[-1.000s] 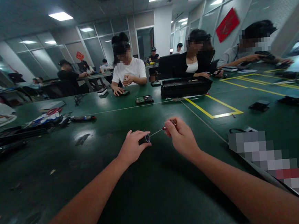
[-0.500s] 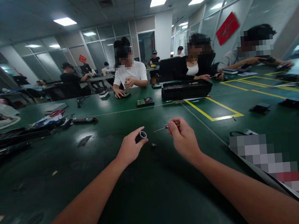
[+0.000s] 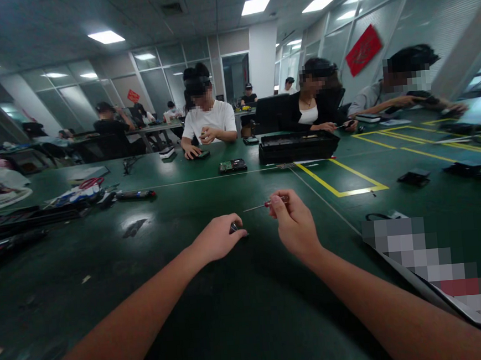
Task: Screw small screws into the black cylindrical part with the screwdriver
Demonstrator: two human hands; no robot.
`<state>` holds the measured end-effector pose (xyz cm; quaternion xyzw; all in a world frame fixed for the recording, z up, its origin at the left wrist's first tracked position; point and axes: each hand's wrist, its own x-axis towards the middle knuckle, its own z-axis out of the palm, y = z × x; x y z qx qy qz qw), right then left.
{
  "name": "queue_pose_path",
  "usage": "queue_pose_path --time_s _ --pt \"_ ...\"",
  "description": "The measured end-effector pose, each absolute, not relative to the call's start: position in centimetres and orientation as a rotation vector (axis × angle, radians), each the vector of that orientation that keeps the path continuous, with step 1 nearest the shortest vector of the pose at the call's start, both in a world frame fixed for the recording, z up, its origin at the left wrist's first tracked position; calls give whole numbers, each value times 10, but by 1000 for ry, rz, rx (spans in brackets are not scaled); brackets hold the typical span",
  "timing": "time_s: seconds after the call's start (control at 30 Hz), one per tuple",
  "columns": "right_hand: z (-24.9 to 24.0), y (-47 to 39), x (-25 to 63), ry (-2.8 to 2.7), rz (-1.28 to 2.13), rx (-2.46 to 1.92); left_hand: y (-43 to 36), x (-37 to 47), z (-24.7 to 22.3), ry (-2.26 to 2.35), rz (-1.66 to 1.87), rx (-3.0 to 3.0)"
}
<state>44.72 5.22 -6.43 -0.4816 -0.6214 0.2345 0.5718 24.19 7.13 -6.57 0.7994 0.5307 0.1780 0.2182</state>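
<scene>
Low over the green tabletop (image 3: 216,293), my left hand (image 3: 217,237) is closed around a small black cylindrical part (image 3: 233,227), mostly hidden by the fingers. Its exact kind cannot be made out. A tiny dark piece (image 3: 245,235) shows at the thumb tip; whether the thumb touches it is unclear. To the right, my right hand (image 3: 294,220) grips the reddish handle of a thin screwdriver (image 3: 256,207). The shaft points left, toward my left hand, with its tip apart from the black part.
Beyond my hands lie a green circuit-board unit (image 3: 231,165) and a long black tray (image 3: 298,147). A black cylindrical tool (image 3: 136,195) and clutter are at left. Yellow tape (image 3: 362,191) and a bag-like item (image 3: 399,245) are at right. Co-workers sit across the table.
My left hand has turned over and come down slightly to the right, so the black part's silver-rimmed end no longer shows. My right hand with the screwdriver has hardly moved.
</scene>
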Motion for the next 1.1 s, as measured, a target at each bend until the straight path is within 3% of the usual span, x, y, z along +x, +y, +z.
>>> queue_pose_path --time_s 0.2,0.33,0.47,0.8,1.1 --pt "-66 54 447 -1461 565 -1129 79 253 -86 1454 246 2477" --pt "-67 54 447 -1477 591 -1117 82 251 -83 1390 335 2460" --pt "-67 54 448 -1485 614 -1113 89 233 -76 1410 487 2039" --pt "-67 57 449 -1506 622 -1131 81 106 -47 1346 1195 881" --pt "-73 64 449 -1523 609 -1138 38 -23 -27 1591 1753 448"
